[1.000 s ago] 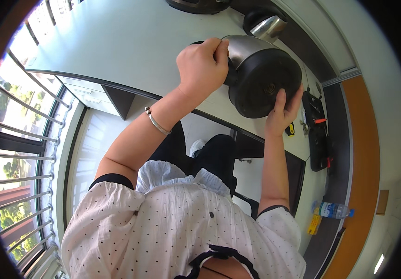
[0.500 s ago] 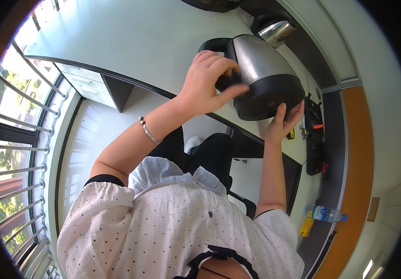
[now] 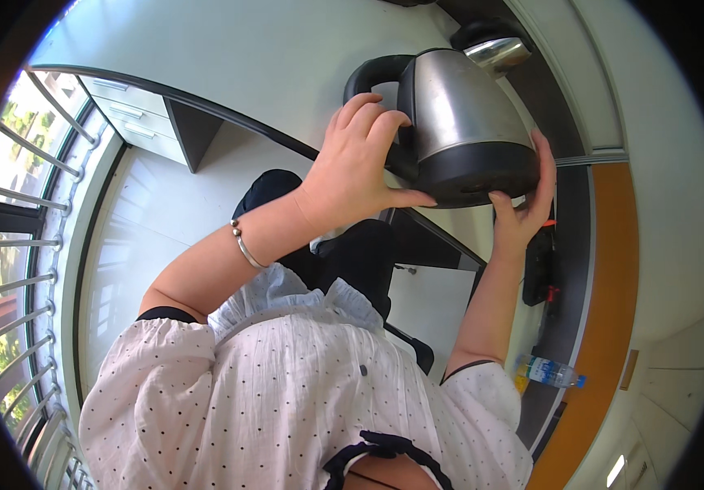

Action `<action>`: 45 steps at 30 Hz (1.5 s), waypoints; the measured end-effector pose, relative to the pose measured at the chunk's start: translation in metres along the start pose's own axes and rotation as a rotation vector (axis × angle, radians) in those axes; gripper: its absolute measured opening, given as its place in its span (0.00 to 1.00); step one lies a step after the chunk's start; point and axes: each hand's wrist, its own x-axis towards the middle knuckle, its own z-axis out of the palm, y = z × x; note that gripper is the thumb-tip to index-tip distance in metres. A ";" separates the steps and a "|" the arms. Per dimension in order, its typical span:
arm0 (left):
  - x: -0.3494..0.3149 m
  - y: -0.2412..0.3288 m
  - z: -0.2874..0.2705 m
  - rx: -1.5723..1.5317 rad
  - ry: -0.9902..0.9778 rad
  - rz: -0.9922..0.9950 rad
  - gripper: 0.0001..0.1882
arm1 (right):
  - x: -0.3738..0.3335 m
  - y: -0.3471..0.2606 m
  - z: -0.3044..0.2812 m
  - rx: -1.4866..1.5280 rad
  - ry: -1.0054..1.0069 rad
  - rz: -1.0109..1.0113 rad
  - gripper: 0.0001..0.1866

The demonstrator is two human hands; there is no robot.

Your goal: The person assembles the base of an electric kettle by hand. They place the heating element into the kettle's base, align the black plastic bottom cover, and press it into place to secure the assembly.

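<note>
I hold an electric kettle (image 3: 468,102) up over the table, its steel body tilted and its black base turned partly toward me. My left hand (image 3: 357,159) is closed on it from the left, fingers by the lower end of the black handle (image 3: 374,72), thumb against the base edge. On the other side, my right hand (image 3: 526,208) grips the black base (image 3: 482,173), with the thumb under it and fingers up its right side. A shiny metal piece (image 3: 499,55) shows at the kettle's top end; whether it is the lid or spout I cannot tell.
A light table (image 3: 237,65) with a dark edge stretches out in front. White drawers (image 3: 135,110) stand beneath it at left, near a barred window (image 3: 21,269). Along the right lie a black tray (image 3: 538,265) and a plastic bottle (image 3: 552,372) with a blue cap.
The kettle has shifted slightly right and away, its base showing less from below. My right hand has moved right and higher round the base. The whole view has turned a little.
</note>
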 end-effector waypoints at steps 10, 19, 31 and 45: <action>0.028 -0.041 -0.040 0.212 -0.366 0.361 0.20 | 0.030 -0.004 0.006 -0.137 -0.116 -0.136 0.33; 0.024 -0.050 -0.030 -0.015 -0.398 0.320 0.20 | 0.045 -0.010 0.010 -0.214 -0.258 -0.385 0.32; 0.026 -0.037 -0.031 0.012 -0.314 0.274 0.37 | 0.041 -0.005 0.009 -0.199 -0.180 -0.264 0.31; 0.021 -0.017 0.001 0.023 0.008 0.145 0.35 | 0.041 -0.006 0.010 -0.177 -0.155 -0.190 0.30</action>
